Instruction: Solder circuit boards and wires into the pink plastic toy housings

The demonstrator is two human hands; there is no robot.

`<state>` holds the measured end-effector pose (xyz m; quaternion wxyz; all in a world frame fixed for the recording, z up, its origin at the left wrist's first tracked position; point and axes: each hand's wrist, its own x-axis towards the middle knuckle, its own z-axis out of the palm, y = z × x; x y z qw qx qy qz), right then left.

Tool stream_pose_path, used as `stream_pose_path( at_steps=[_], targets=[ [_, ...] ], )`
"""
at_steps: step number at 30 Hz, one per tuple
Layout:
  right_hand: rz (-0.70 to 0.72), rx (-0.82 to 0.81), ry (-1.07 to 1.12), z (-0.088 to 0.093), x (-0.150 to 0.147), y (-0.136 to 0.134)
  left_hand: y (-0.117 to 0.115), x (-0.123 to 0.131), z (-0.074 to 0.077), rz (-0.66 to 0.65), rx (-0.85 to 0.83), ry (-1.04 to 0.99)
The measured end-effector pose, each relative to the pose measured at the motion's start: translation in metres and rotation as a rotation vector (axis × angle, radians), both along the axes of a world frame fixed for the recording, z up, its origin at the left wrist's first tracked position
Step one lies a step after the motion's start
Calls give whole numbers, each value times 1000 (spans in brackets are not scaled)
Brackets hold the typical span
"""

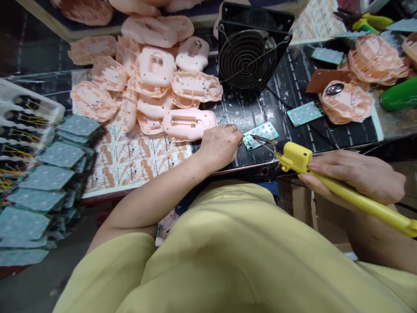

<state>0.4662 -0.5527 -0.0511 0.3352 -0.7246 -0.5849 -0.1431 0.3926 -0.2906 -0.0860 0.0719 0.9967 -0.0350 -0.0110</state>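
Note:
My right hand (355, 176) is closed around the yellow handle of a soldering iron (295, 157), whose dark tip reaches left onto a small green circuit board (262, 132) near the bench's front edge. My left hand (221, 145), with a ring on one finger, is curled with its fingertips pinched at the board's left end, where thin wires show. What exactly the fingers pinch is too small to make out.
A heap of pink plastic shells (156, 78) lies behind the left hand. A black fan (249, 54) stands at the back centre. Stacks of green circuit boards (48, 174) fill the left side. More pink shells (347, 102) and another board (304, 114) lie at right.

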Motion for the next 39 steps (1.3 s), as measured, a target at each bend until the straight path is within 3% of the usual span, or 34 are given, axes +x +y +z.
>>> stream_pose_path(
  at_steps=[4,10,25,39],
  targets=[
    [3,0,0,-2,0,-3,0,0,0,8,-4,0],
    [-157,-53,-255,-5,-1,-8,1,-1,0,4,-2,-2],
    [-205,-6,-215,-8,-2,-12,2,-3,-3,-1,-14,-9],
    [13,72,73,-14,-1,-12,2,-3,-3,-2,-6,5]
  ],
)
